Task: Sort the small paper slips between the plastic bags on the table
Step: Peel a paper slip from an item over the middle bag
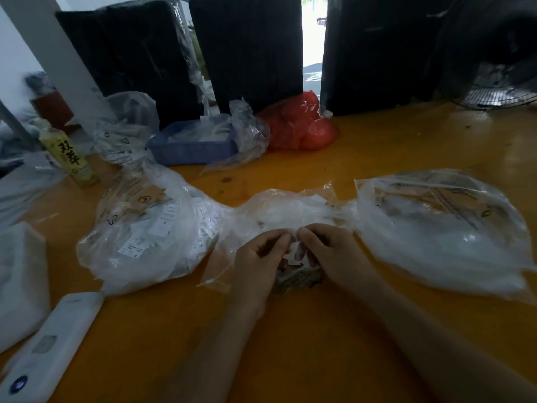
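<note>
Both hands meet at the middle of the orange wooden desk (319,330): the left hand (258,263) and right hand (331,254) each keep a narrow pinching grip on small white paper slips (293,253), between 2 bulging clear plastic bags (151,228) and (441,228). Black panels (250,48) stand behind.

White paper slips (293,255) pinched between three clear plastic bags (145,228).
</note>
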Available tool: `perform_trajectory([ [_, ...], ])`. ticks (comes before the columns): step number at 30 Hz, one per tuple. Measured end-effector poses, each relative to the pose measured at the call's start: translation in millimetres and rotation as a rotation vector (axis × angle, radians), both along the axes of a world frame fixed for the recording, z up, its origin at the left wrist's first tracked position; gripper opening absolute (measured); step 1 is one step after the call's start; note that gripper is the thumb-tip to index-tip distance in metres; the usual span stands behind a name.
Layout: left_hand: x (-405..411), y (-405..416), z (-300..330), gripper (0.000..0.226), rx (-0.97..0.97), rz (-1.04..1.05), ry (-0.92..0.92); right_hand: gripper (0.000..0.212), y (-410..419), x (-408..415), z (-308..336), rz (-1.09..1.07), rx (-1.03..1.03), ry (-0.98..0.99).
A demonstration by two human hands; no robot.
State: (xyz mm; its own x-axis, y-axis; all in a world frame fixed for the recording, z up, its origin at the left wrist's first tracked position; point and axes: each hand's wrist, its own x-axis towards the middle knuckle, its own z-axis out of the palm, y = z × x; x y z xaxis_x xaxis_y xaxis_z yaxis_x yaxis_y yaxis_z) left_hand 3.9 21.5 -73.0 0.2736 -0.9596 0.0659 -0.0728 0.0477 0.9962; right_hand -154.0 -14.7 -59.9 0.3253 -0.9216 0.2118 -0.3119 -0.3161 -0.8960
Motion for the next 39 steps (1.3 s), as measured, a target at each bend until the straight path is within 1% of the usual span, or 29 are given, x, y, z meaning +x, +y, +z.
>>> perform_trajectory([
  [3,2.9,-2.0,0.0,0.008,0.042,0.041,0.146,0.035,0.9,0.8,1.1,0.018,0.064,-0.045],
  [6,2.9,-4.0,-1.6,0.007,0.063,0.038,0.244,0.042,2.8,1.2,-1.4,0.034,0.035,0.039],
  [7,2.4,-4.4,-2.0,0.009,0.064,0.039,0.249,0.038,3.5,2.0,-2.6,0.029,0.001,0.075],
  [9,1.5,-5.2,-2.6,0.012,0.056,0.034,0.235,0.023,3.6,3.4,-3.7,0.001,-0.047,0.106],
  [10,1.3,-4.9,-2.6,0.013,0.05,0.026,0.234,0.019,3.2,3.5,-3.2,-0.013,-0.057,0.091],
  [11,1.3,-4.9,-2.5,0.014,0.044,0.019,0.238,0.019,2.8,3.3,-2.6,-0.026,-0.063,0.064],
  [13,2.2,-5.1,-2.5,0.016,0.031,0.008,0.255,0.022,2.2,2.4,-1.1,-0.053,-0.052,0.01],
  [15,2.9,-5.1,-3.1,0.013,0.027,-0.005,0.266,0.024,2.4,2.3,0.2,-0.076,-0.042,-0.015],
  [17,3.5,-5.3,-3.7,0.009,0.038,-0.019,0.269,0.024,2.4,2.6,-0.5,-0.104,-0.051,-0.011],
  [20,5.3,-6.0,-5.0,0.012,0.047,-0.036,0.258,0.021,0.5,2.9,-0.4,-0.152,-0.059,-0.011],
  [22,5.6,-5.9,-5.0,0.013,0.044,-0.047,0.244,0.023,-0.9,2.6,-0.8,-0.168,-0.065,-0.011],
  [25,4.6,-3.9,-2.3,0.011,0.049,-0.09,0.233,0.028,0.1,2.2,-3.0,-0.133,-0.093,0.021],
  [27,4.5,-3.2,-2.1,0.008,0.048,-0.079,0.199,0.032,0.5,3.3,-4.5,-0.113,-0.097,0.006],
  [29,5.7,-3.9,-3.9,0.011,0.041,-0.062,0.181,0.037,0.4,4.2,-3.5,-0.085,-0.033,-0.089],
  [30,6.2,-4.2,-4.2,0.014,0.041,-0.058,0.196,0.04,0.7,3.9,-2.0,-0.055,0.003,-0.113],
  [31,6.3,-4.4,-3.9,0.012,0.046,-0.055,0.224,0.04,1.2,3.4,-1.2,-0.019,0.025,-0.093],
  [33,6.1,-4.7,-1.0,0.005,0.067,-0.052,0.293,0.03,2.6,2.8,-3.1,0.047,0.019,0.017],
  [35,6.7,-5.1,-1.0,0.018,0.077,-0.053,0.318,0.013,2.7,3.0,-5.4,0.051,-0.028,0.068],
  [36,6.6,-4.9,-0.3,0.016,0.082,-0.054,0.311,0.008,2.5,3.4,-5.5,0.026,-0.048,0.054],
  [38,7.3,-4.8,-0.7,0.003,0.09,-0.069,0.291,0.006,1.8,3.1,-4.2,-0.031,-0.06,-0.022],
  [39,7.6,-4.9,-1.6,0.008,0.083,-0.082,0.279,0.005,1.0,2.3,-3.0,-0.056,-0.055,-0.064],
])
